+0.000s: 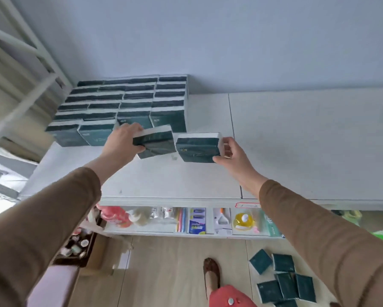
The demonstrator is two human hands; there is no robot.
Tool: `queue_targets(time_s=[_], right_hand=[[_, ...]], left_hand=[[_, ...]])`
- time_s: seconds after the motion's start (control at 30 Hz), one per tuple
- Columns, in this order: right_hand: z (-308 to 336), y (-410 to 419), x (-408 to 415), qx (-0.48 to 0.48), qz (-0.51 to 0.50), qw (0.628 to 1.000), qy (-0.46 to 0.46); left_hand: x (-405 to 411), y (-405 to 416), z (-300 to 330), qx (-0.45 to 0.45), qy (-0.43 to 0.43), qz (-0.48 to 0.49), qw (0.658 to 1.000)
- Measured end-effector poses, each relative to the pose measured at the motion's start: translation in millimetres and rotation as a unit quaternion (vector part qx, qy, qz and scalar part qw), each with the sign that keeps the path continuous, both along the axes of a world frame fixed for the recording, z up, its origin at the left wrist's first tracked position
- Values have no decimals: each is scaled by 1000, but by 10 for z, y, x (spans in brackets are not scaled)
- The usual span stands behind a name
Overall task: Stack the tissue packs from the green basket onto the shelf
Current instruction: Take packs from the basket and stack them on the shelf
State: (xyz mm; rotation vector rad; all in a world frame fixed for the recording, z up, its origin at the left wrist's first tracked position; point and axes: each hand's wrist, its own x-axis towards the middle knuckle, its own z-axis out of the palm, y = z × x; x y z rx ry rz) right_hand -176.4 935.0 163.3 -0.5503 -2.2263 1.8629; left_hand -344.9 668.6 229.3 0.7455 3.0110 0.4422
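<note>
2 tissue packs, left pack point(155, 141) in left grip point(123, 140), right pack point(198, 147) in right grip point(231, 154)

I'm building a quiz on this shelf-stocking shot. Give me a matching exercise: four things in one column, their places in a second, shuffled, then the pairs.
Things:
1. stacked tissue packs
2. loose tissue packs
3. pack in the left hand
4. yellow bottle

Places:
A. on the floor, lower right
B. on the lower shelf
C. held over the shelf top, beside the pack in the right hand
D. against the wall, at the shelf top's left end

Pairs: 1-D, 2-A, 3-C, 4-B
</note>
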Motion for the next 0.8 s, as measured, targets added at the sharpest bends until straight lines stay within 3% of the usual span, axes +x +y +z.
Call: queue_targets(time_s=[0.4,0.57,0.8], right_hand=[[-258,-359,-1252,18,-6,999,-36],[-340,-604,-1410,30,-68,996,-45],[-382,-917,-1574,116,-210,968,-75]], left_hand=[[-1135,-376,-252,-97,110,-76,986],[-1380,-446,-298,-110,160,-120,974],[-1526,-494,-295,-148,195,-203,948]])
